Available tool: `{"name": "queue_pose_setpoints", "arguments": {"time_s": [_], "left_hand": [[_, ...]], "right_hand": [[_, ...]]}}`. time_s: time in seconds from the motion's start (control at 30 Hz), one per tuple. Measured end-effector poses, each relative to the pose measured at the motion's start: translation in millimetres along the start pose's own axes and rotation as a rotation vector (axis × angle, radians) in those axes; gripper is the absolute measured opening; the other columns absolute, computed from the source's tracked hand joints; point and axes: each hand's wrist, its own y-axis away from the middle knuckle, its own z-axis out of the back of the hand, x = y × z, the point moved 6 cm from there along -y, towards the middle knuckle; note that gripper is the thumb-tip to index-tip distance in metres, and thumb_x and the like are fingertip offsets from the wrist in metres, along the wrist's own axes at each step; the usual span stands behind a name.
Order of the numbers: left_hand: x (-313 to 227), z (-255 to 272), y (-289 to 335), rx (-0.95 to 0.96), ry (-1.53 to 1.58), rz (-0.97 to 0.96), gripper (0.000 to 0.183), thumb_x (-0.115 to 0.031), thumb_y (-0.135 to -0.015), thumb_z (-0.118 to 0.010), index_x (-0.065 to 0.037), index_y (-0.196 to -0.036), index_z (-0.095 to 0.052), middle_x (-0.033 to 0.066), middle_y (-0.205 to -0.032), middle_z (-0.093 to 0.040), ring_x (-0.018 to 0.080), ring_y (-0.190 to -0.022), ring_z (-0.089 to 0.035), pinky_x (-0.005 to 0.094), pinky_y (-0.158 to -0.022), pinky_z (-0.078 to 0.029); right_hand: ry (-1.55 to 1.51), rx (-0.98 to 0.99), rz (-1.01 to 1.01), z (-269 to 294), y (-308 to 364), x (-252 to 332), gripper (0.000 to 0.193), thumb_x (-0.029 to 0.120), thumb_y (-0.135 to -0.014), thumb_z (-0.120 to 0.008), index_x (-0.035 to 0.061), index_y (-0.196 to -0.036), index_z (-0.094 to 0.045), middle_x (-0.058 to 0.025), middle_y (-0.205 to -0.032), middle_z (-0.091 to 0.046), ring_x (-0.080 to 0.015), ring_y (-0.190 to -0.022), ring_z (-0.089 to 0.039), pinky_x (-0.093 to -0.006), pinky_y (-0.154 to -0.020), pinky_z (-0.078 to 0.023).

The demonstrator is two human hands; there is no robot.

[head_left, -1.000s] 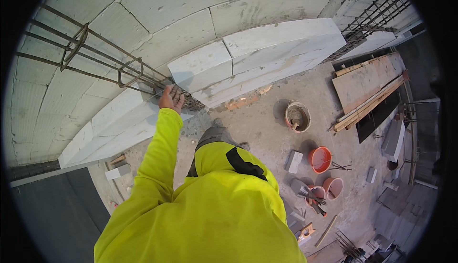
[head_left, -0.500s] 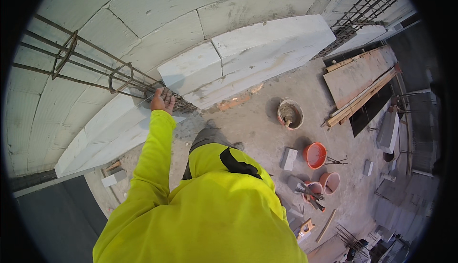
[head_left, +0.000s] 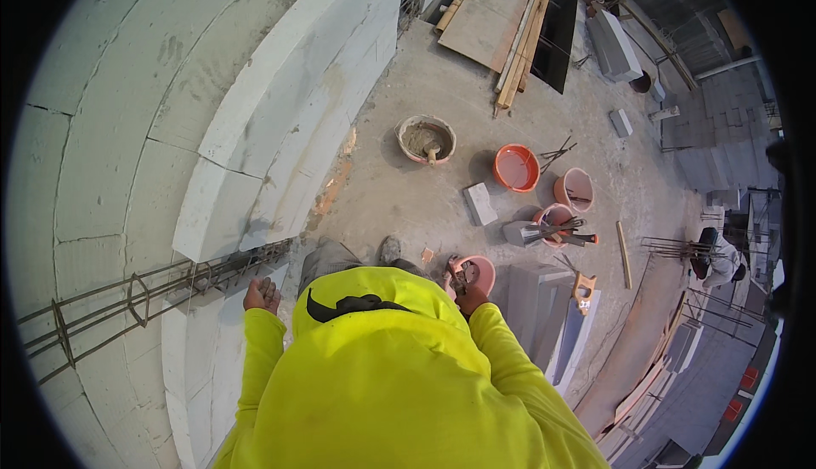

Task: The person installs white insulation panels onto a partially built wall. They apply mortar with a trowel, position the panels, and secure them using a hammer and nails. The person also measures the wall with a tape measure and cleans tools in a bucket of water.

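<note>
My left hand (head_left: 263,294) is beside the rebar cage (head_left: 136,295), its dusty fingers loosely curled and nothing visible in them. It is close to the end of a white block wall (head_left: 280,120). On the other side of my body, my right hand (head_left: 471,299) is at the near rim of a pink bucket (head_left: 481,270). Its fingers appear bent around something dark and muddy that I cannot make out, which overlaps the bucket's opening. Whether the hand touches the bucket is unclear. My shoes show just beyond my yellow top.
A mortar bucket (head_left: 425,139) and an orange bucket (head_left: 516,168) stand ahead on the concrete floor. Tools lie across another pink bucket (head_left: 554,221). A handsaw (head_left: 583,290) rests on stacked blocks (head_left: 535,303). Planks (head_left: 518,35) lie farther off; a person (head_left: 719,256) bends at right.
My view has swung to the right. My left hand has drawn back from the rebar toward my body, and my right hand has come into view by a pink bucket.
</note>
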Motion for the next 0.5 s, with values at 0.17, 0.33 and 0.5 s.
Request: {"name": "queue_pose_setpoints", "arguments": {"time_s": [0.17,0.33,0.5], "left_hand": [[3.1,-12.2,5.4,0.114,-0.617,-0.068,0.036,-0.027,-0.088,-0.063,-0.005,-0.116,-0.063,0.0093,-0.102,-0.069,0.0223,-0.081,-0.067,0.0383,-0.064,-0.054],[-24.4,-43.4,-28.3,0.268,-1.262,-0.315,0.029,-0.025,-0.087,-0.064,-0.002,-0.104,-0.066,0.0076,-0.089,-0.068,0.0189,-0.073,-0.066,0.0360,-0.060,-0.054],[-60.7,-95.3,-69.0,0.355,-1.375,-0.478,0.024,-0.022,-0.086,-0.066,0.001,-0.092,-0.070,0.0060,-0.075,-0.067,0.0155,-0.065,-0.065,0.0336,-0.057,-0.054]], "right_hand": [[-0.252,0.014,-0.113,-24.2,-34.4,-13.7,0.025,0.011,-0.079,-0.058,-0.0029,-0.100,-0.062,-0.0202,-0.071,-0.067,-0.0284,-0.053,-0.067,-0.0444,-0.048,-0.051],[-0.146,0.019,-0.091,-25.3,-46.5,-2.4,0.029,0.013,-0.084,-0.052,-0.0030,-0.107,-0.062,-0.0191,-0.069,-0.067,-0.0291,-0.056,-0.068,-0.0424,-0.053,-0.055],[-0.325,-0.139,-0.156,-16.0,-44.5,3.0,0.042,0.022,-0.092,-0.051,0.0028,-0.128,-0.061,-0.0178,-0.067,-0.068,-0.0283,-0.056,-0.070,-0.0417,-0.056,-0.056]]}}
